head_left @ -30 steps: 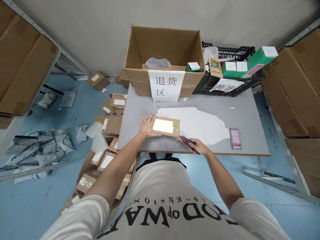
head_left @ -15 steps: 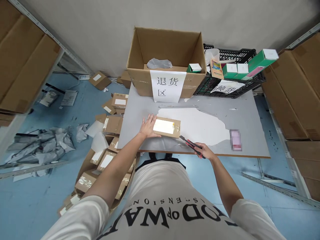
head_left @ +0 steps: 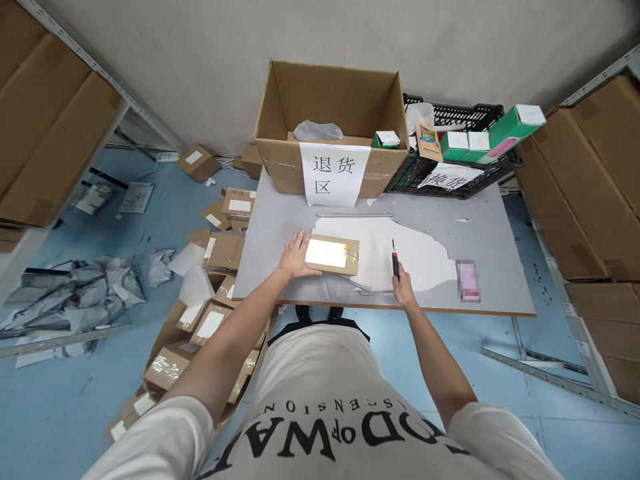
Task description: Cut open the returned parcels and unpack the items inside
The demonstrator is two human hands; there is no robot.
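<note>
A small brown cardboard box point(head_left: 353, 257) with a white label and clear tape lies on the grey table. My left hand point(head_left: 296, 257) holds its left end, the thumb along the near side and the fingers at the far corner. To the right of the box, my right hand point(head_left: 403, 287) is closed around the black and red handle of a utility knife point(head_left: 395, 259). The knife's tip points away from me, above a white sheet point(head_left: 420, 257), apart from the box.
At the table's back stand a large open carton point(head_left: 280, 167) with a paper sign and a black crate point(head_left: 400, 181) holding green-and-white boxes. A blurred pink item point(head_left: 469, 280) lies at right. Parcels point(head_left: 213, 323) fill a container on the left; grey bags point(head_left: 100, 293) lie beyond.
My right hand has drawn the knife away from the box's near right corner and turned its tip from leftward to pointing away from me. My left hand and the box stay in place.
</note>
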